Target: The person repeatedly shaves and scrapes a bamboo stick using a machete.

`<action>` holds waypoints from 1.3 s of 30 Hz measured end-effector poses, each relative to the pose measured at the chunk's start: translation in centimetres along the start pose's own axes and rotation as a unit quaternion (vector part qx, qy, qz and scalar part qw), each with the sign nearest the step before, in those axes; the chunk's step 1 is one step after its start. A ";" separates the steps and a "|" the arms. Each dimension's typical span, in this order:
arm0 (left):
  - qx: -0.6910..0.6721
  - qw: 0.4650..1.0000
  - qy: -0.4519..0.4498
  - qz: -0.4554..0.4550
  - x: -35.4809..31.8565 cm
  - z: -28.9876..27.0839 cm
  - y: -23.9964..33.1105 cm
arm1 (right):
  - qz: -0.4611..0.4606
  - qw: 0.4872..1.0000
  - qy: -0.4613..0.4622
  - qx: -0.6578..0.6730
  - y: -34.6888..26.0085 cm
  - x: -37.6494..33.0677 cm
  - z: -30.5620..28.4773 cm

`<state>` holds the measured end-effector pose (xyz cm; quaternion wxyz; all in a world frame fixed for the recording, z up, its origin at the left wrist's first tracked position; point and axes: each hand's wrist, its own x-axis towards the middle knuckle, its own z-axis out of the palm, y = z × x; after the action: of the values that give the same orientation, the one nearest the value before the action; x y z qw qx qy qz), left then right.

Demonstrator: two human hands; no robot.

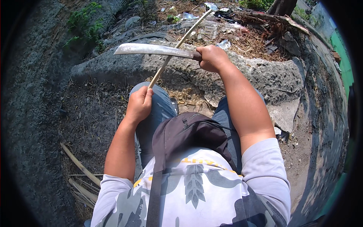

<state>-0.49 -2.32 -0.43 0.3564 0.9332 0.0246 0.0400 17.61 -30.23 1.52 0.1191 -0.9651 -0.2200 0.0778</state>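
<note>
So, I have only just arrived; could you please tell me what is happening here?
The person's right hand grips a long, curved blade by its dark handle. The left hand holds the near end of a thin wooden strip, which slants away above a rough stone ledge. At this moment the blade crosses over the strip between the two hands; whether its edge is cutting in is hard to tell. More long pieces lie on the ground at the lower left.
</note>
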 end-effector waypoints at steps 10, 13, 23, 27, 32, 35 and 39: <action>-0.002 1.000 -0.015 -0.006 0.5 0.1 -0.4 | 0.058 0.986 0.067 0.144 3.0 0.7 1.7; -0.017 1.000 -0.006 -0.002 0.8 0.1 -0.3 | 0.021 0.995 0.009 0.098 0.9 0.4 1.2; -0.033 0.999 0.006 0.022 0.5 0.3 -0.6 | 0.128 0.977 0.064 0.158 5.7 1.3 0.9; -0.032 0.999 -0.013 0.003 0.6 0.0 -0.3 | 0.124 0.979 0.058 0.151 6.4 1.0 1.3; -0.044 0.999 -0.008 0.002 0.6 0.2 -0.8 | 0.063 0.982 -0.006 0.176 2.9 0.5 0.1; -0.036 0.999 -0.002 0.006 0.6 0.0 -0.9 | -0.028 0.998 -0.021 0.058 0.1 -0.2 -0.2; -0.038 0.999 -0.016 -0.019 0.4 -0.2 -0.4 | -0.043 0.995 0.020 0.082 1.7 0.0 0.2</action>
<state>-0.15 -1.89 -0.53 0.3930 0.9186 0.0355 0.0194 18.25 -31.64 0.84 0.2059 -0.9430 -0.2517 0.0713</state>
